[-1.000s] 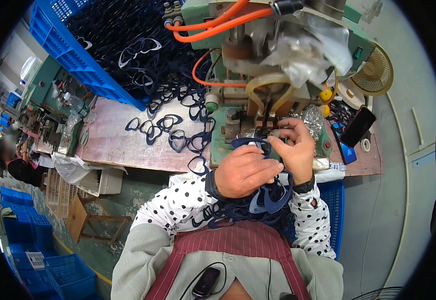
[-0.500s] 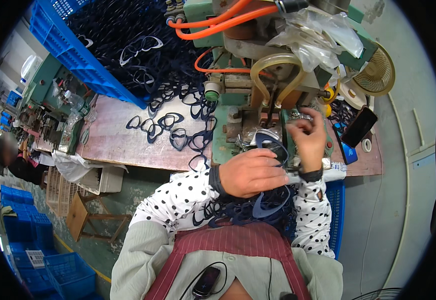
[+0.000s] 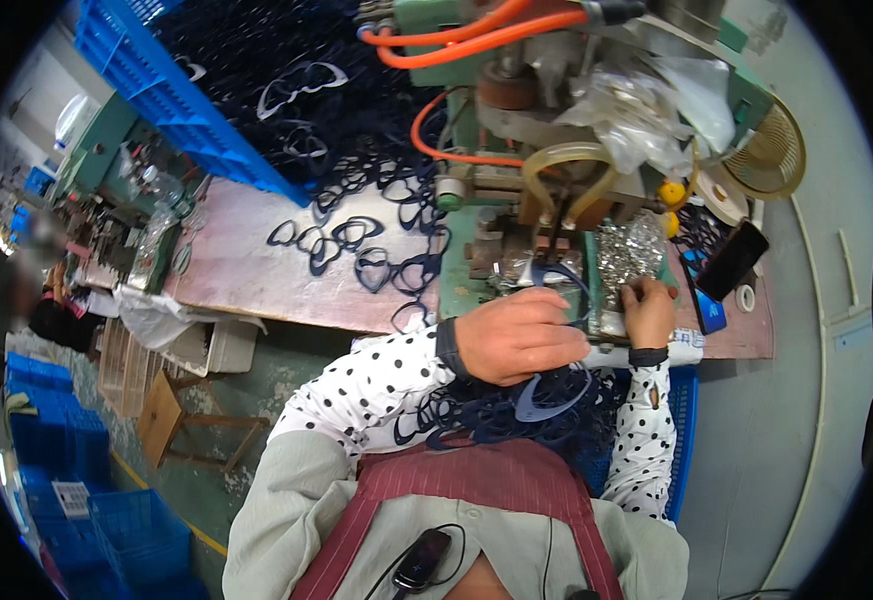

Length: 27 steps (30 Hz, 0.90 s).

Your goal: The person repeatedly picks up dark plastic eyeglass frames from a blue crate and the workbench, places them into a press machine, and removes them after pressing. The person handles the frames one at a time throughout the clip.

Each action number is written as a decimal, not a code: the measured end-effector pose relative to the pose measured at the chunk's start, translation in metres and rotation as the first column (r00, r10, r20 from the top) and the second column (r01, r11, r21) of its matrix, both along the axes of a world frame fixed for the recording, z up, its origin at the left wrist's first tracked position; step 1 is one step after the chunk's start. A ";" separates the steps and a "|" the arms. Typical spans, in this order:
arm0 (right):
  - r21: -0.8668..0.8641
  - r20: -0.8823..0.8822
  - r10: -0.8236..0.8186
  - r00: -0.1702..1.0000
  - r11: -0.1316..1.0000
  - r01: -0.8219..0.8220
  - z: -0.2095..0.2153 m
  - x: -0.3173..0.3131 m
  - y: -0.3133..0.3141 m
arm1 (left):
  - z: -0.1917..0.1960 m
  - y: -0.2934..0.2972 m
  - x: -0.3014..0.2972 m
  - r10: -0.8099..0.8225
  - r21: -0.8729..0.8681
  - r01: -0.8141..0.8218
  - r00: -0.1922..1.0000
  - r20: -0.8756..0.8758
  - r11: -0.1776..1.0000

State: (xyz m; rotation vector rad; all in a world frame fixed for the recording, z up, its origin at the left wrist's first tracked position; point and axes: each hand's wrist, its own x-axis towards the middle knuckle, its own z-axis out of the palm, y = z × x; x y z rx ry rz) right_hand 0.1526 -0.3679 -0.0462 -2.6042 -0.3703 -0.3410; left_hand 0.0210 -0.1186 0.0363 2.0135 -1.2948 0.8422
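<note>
My left hand (image 3: 520, 338) is closed on a dark blue eyeglass frame (image 3: 545, 412). One rim of the frame reaches up into the work spot of a green bench machine (image 3: 465, 262), and the other hangs below my fingers. To the right, my right hand (image 3: 649, 312) is at the near end of a tray heaped with small shiny metal pieces (image 3: 633, 250). Its fingertips are bent together among them, and whatever they pinch is too small to make out. Two yellowish hoses (image 3: 567, 158) curve down to the machine's tooling above the frame.
More dark frames lie on the table (image 3: 247, 250) and in my lap (image 3: 457, 415). A blue crate (image 3: 192, 110) full of frames stands back left. Orange hoses (image 3: 487, 38) and plastic bags (image 3: 647, 110) hang on the machine. A phone (image 3: 733, 262) and small fan (image 3: 769, 150) are right.
My right hand has come down from beside the tooling to the tray of metal pieces. My left hand keeps the frame at the machine. The whole view has shifted slightly.
</note>
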 end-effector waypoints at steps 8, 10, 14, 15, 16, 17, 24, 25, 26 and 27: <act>0.333 -0.002 -0.044 0.999 0.942 0.042 0.001 0.005 0.000 | -0.019 0.026 -0.024 0.376 -0.069 -0.370 0.920 0.115 0.927; 0.373 0.044 -0.025 0.999 0.928 0.007 -0.005 0.009 -0.002 | -0.049 0.062 -0.023 0.578 -0.170 -0.557 0.807 0.120 0.813; 0.379 0.136 -0.045 0.990 0.925 -0.010 -0.009 0.006 -0.005 | -0.075 0.131 -0.022 0.955 0.036 -0.987 0.144 -0.261 0.159; 0.371 0.156 -0.058 0.986 0.929 -0.004 -0.010 0.006 -0.004 | -0.084 0.148 -0.022 0.952 0.230 -0.972 -0.104 -0.287 -0.037; 0.364 0.176 -0.069 0.982 0.931 0.000 -0.013 0.008 -0.003 | -0.103 0.169 -0.023 0.930 0.416 -0.896 -0.276 -0.242 -0.157; 0.354 0.196 -0.083 0.977 0.935 0.008 -0.015 0.008 -0.003 | -0.112 0.178 -0.023 0.894 0.470 -0.864 -0.345 -0.286 -0.183; 0.413 0.127 -0.040 0.991 0.911 -0.016 -0.004 0.001 0.000 | -0.142 0.196 -0.015 0.857 0.312 -0.943 -0.252 -0.450 -0.113; 0.452 0.127 -0.033 0.991 0.892 -0.028 -0.001 0.000 0.001 | -0.136 0.191 -0.014 0.864 0.276 -0.956 -0.218 -0.454 -0.096; 0.507 0.090 0.007 0.996 0.861 -0.052 0.000 0.001 0.003 | -0.143 0.194 -0.014 0.864 0.250 -0.966 -0.181 -0.469 -0.066; 0.561 0.057 0.048 0.997 0.825 -0.072 0.001 0.004 0.004 | -0.155 0.203 -0.015 0.863 0.222 -0.974 -0.142 -0.484 -0.036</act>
